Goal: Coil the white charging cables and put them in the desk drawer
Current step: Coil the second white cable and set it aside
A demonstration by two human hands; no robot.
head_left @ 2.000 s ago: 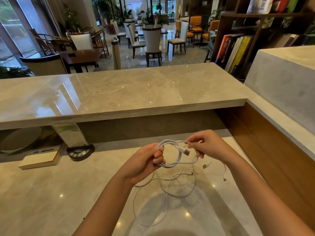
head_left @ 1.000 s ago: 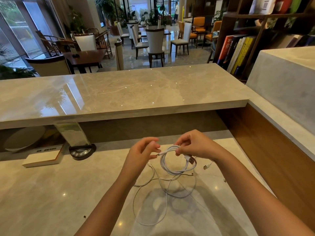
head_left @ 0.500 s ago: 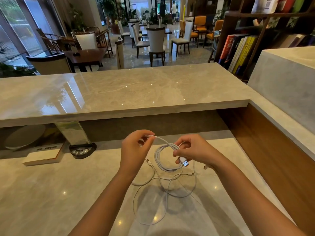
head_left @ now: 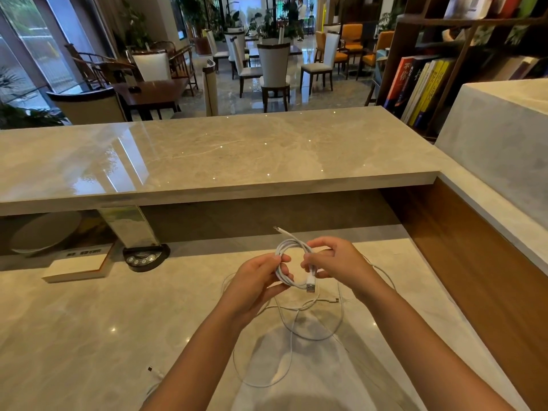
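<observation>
A glossy marble surface (head_left: 89, 336) lies under both hands. The left hand (head_left: 255, 281) pinches one side of a small white coil (head_left: 292, 262) with curled fingers, and the right hand (head_left: 338, 264) grips the other side. A loose cable (head_left: 292, 351) sprawls on the surface just below them.

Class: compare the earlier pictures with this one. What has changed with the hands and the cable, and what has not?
The coiled cable is tighter: its loose end is wound in, the small plug pointing up. The left hand re-gripped the loop's left side; the right hand kept hold. The loose cables on the desk stayed put.
</observation>
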